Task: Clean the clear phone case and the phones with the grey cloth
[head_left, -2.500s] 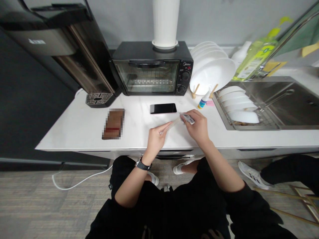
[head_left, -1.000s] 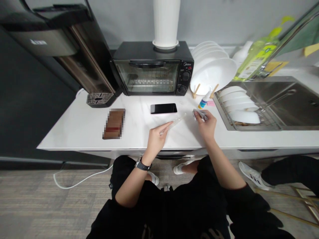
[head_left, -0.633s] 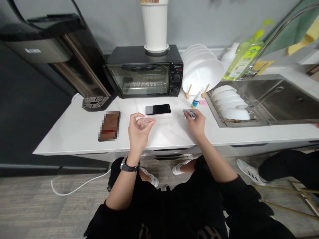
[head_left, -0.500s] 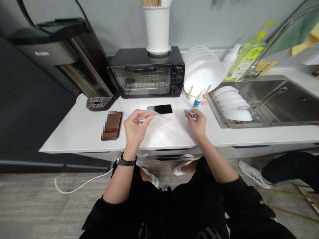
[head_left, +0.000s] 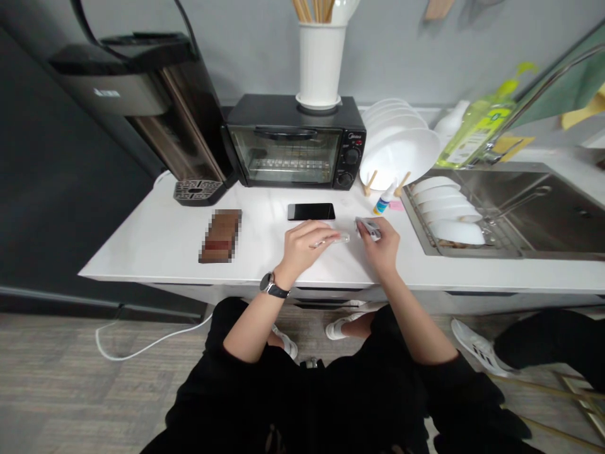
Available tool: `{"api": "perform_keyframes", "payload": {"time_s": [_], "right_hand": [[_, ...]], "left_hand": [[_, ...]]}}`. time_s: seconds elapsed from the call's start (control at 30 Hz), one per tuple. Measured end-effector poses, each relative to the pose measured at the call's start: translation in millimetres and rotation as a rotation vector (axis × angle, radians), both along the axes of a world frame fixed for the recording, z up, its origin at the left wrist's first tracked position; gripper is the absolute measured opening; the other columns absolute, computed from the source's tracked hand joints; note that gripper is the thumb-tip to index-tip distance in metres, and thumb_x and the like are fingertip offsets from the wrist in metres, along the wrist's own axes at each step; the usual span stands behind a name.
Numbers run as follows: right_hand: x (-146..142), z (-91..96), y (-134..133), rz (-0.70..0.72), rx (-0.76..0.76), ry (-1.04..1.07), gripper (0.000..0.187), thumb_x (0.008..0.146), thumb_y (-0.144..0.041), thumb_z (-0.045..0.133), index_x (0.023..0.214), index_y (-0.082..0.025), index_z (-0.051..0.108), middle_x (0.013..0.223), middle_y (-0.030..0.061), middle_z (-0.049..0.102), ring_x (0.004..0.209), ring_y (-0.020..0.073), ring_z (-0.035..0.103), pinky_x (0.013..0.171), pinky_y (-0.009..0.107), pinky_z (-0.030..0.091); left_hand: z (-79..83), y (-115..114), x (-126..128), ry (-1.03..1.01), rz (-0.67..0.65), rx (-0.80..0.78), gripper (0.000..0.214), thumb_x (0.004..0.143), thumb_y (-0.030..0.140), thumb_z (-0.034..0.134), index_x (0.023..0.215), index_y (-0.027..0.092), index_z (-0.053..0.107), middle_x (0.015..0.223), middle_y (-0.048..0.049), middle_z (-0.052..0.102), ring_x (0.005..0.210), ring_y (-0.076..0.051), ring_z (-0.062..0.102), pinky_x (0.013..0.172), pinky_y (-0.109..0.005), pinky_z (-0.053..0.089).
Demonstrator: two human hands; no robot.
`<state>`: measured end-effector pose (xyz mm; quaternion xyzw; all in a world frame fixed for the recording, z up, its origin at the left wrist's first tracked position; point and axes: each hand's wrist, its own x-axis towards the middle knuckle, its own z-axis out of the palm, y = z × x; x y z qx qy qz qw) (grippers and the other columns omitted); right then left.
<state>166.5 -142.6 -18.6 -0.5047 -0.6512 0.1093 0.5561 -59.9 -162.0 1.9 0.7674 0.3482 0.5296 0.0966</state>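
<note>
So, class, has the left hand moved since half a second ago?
Yes. The left hand, holding a clear case, shifted rightward: from left of the phone to directly before it.

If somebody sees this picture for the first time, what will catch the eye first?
Two hands are at the front of the white counter: the left hand pinches a clear plastic piece, and the right hand holds a small grey packet. Behind them lies a black phone, then a black toaster oven with white plates at its right.
</note>
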Motion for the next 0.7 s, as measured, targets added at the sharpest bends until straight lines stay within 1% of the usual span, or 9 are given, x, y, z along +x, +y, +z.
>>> {"api": "perform_keyframes", "payload": {"time_s": [0.1, 0.2, 0.27, 0.33, 0.4, 0.47, 0.6, 0.63, 0.7], "right_hand": [[-6.6, 6.0, -24.2, -0.024, 0.003, 0.084, 0.027, 0.098, -0.048, 0.069, 0.093, -0.022, 0.075, 0.085, 0.0038, 0.075, 0.079, 0.0220, 0.068, 0.077, 0.038, 0.054], [-16.4, 14.5, -56.2, -0.083, 0.034, 0.153, 0.024, 0.099, -0.046, 0.070, 0.093, -0.024, 0.075, 0.086, 0.0042, 0.075, 0.080, 0.0231, 0.070, 0.075, 0.039, 0.056], [-24.0, 21.6, -73.9, -0.072, 0.084, 0.161, 0.019, 0.099, -0.042, 0.071, 0.093, -0.025, 0.076, 0.087, 0.0044, 0.075, 0.081, 0.0238, 0.070, 0.076, 0.041, 0.057], [-31.2, 27.8, -84.2, -0.032, 0.139, 0.158, 0.013, 0.098, -0.038, 0.072, 0.094, -0.027, 0.076, 0.087, 0.0040, 0.075, 0.082, 0.0240, 0.071, 0.077, 0.042, 0.058], [-36.3, 31.1, -86.7, 0.019, 0.171, 0.139, 0.007, 0.098, -0.034, 0.073, 0.096, -0.028, 0.076, 0.088, 0.0036, 0.076, 0.083, 0.0244, 0.071, 0.078, 0.042, 0.058], [-38.7, 30.6, -83.9, 0.041, 0.173, 0.114, 0.005, 0.098, -0.032, 0.072, 0.098, -0.029, 0.076, 0.090, 0.0037, 0.077, 0.084, 0.0248, 0.072, 0.078, 0.043, 0.058], [-37.3, 23.1, -74.4, -0.008, 0.135, 0.101, 0.007, 0.099, -0.032, 0.071, 0.098, -0.027, 0.075, 0.091, 0.0045, 0.078, 0.085, 0.0241, 0.072, 0.079, 0.042, 0.059], [-36.4, 20.8, -72.7, -0.009, 0.122, 0.105, 0.008, 0.099, -0.033, 0.071, 0.097, -0.026, 0.075, 0.091, 0.0046, 0.078, 0.085, 0.0237, 0.072, 0.079, 0.042, 0.059], [-35.1, 16.6, -70.8, -0.001, 0.103, 0.117, 0.009, 0.099, -0.033, 0.072, 0.096, -0.025, 0.075, 0.090, 0.0046, 0.077, 0.084, 0.0230, 0.072, 0.078, 0.040, 0.059]], "left_hand": [[-6.3, -2.5, 3.8, -0.082, -0.015, -0.007, 0.019, 0.103, 0.039, 0.068, 0.102, 0.026, 0.082, 0.106, -0.0052, 0.084, 0.100, -0.018, 0.078, 0.092, -0.037, 0.061], [-8.9, -7.9, 4.1, -0.078, -0.015, -0.033, 0.017, 0.103, 0.038, 0.067, 0.102, 0.026, 0.080, 0.105, -0.0059, 0.084, 0.101, -0.021, 0.078, 0.095, -0.041, 0.060], [-9.8, -10.2, 3.6, -0.054, -0.028, -0.054, 0.017, 0.104, 0.037, 0.067, 0.099, 0.027, 0.080, 0.101, -0.0054, 0.085, 0.097, -0.021, 0.078, 0.094, -0.042, 0.060], [-10.6, -9.7, 3.8, -0.037, -0.023, -0.045, 0.017, 0.102, 0.039, 0.069, 0.097, 0.028, 0.081, 0.100, -0.0052, 0.085, 0.096, -0.021, 0.078, 0.094, -0.043, 0.061], [-11.7, -7.6, 4.7, -0.036, -0.018, -0.006, 0.016, 0.100, 0.040, 0.073, 0.096, 0.028, 0.083, 0.096, -0.0047, 0.084, 0.103, -0.023, 0.078, 0.097, -0.044, 0.062], [-13.3, -5.9, 5.7, -0.066, -0.047, 0.019, 0.014, 0.099, 0.038, 0.074, 0.098, 0.028, 0.084, 0.097, -0.0050, 0.084, 0.112, -0.024, 0.077, 0.100, -0.043, 0.063], [-17.4, -6.4, 6.0, -0.076, -0.121, -0.052, 0.023, 0.105, 0.029, 0.066, 0.121, 0.027, 0.081, 0.122, -0.0063, 0.082, 0.114, -0.019, 0.079, 0.103, -0.037, 0.065], [-18.3, -6.7, 5.8, -0.057, -0.125, -0.063, 0.025, 0.105, 0.027, 0.064, 0.124, 0.027, 0.080, 0.125, -0.0057, 0.081, 0.115, -0.019, 0.079, 0.104, -0.038, 0.065], [-19.9, -6.3, 5.7, -0.017, -0.122, -0.050, 0.026, 0.105, 0.025, 0.064, 0.125, 0.028, 0.080, 0.126, -0.0042, 0.082, 0.117, -0.019, 0.079, 0.107, -0.040, 0.064]]}}
